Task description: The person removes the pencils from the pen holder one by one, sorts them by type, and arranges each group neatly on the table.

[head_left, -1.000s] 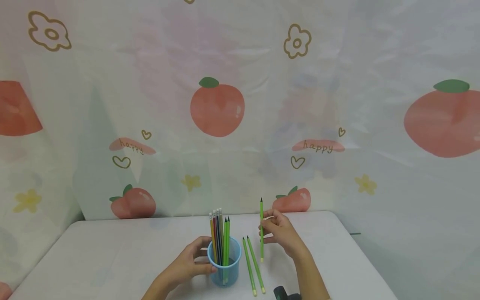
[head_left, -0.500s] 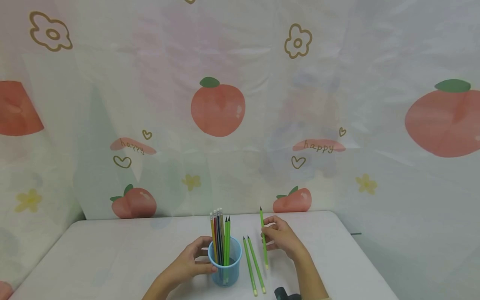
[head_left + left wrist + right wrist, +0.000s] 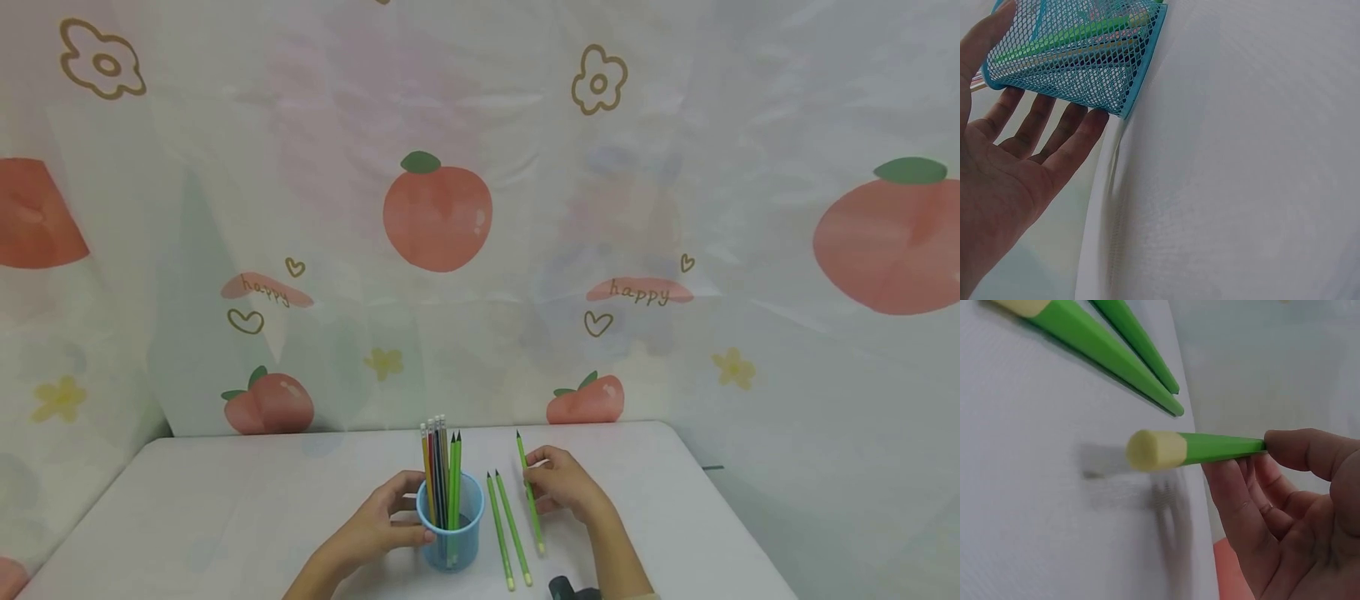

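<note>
My left hand (image 3: pixel 367 529) holds a light blue mesh pencil cup (image 3: pixel 463 546) by its side, thumb in front and fingers behind. In the left wrist view, the fingertips touch the cup's mesh wall (image 3: pixel 1079 87). Inside the cup stand several pencils (image 3: pixel 437 467) with white erasers up, beside two green ones (image 3: pixel 454 475) with dark points up. My right hand (image 3: pixel 570 487) pinches another green pencil (image 3: pixel 535 521), tilted, point away and cream eraser end (image 3: pixel 1157 450) toward me. That pencil is just over the table in the right wrist view, its shadow below.
Two green pencils (image 3: pixel 514 533) lie side by side on the white table (image 3: pixel 225 508), between the cup and my right hand. A dark object (image 3: pixel 561 588) sits at the bottom edge by my right forearm. A fruit-printed cloth (image 3: pixel 480 350) hangs behind the table.
My right hand has lowered toward the table and come nearer, tilting the green pencil from upright to slanting, eraser end down to the right. The left hand and cup stay in place.
</note>
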Available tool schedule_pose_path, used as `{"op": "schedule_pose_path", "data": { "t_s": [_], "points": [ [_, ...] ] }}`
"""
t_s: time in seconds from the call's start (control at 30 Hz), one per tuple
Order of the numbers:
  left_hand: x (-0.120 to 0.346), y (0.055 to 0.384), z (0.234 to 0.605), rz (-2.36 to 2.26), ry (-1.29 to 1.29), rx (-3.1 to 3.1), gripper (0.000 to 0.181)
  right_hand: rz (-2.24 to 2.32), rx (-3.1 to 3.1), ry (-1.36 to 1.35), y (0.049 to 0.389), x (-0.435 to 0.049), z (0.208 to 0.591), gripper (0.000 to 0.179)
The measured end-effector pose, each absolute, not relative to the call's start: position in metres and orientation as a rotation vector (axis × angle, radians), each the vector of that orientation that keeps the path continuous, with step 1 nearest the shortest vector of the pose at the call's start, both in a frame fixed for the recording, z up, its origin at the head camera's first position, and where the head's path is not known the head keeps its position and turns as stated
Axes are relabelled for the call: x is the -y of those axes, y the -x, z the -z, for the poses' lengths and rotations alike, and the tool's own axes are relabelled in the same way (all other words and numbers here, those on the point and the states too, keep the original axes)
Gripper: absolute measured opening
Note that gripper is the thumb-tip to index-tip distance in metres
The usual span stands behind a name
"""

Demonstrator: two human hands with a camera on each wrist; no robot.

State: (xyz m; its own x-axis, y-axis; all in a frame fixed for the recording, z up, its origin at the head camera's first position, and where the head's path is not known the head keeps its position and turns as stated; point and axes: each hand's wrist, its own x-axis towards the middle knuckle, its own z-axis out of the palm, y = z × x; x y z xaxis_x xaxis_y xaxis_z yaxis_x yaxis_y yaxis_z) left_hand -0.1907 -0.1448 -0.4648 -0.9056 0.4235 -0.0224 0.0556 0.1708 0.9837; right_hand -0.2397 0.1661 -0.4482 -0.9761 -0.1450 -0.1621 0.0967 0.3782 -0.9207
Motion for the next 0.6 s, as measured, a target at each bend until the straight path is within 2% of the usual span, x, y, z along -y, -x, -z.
{"op": "schedule_pose_path", "data": {
  "t_s": [0.6],
  "points": [
    [0.1455, 0.1884, 0.4634, -1.802, -0.486, -2.159, 0.068, 1.481, -2.420, -0.009, 0.2367, -0.1647, 0.4556, 0.026]
  ]
}}
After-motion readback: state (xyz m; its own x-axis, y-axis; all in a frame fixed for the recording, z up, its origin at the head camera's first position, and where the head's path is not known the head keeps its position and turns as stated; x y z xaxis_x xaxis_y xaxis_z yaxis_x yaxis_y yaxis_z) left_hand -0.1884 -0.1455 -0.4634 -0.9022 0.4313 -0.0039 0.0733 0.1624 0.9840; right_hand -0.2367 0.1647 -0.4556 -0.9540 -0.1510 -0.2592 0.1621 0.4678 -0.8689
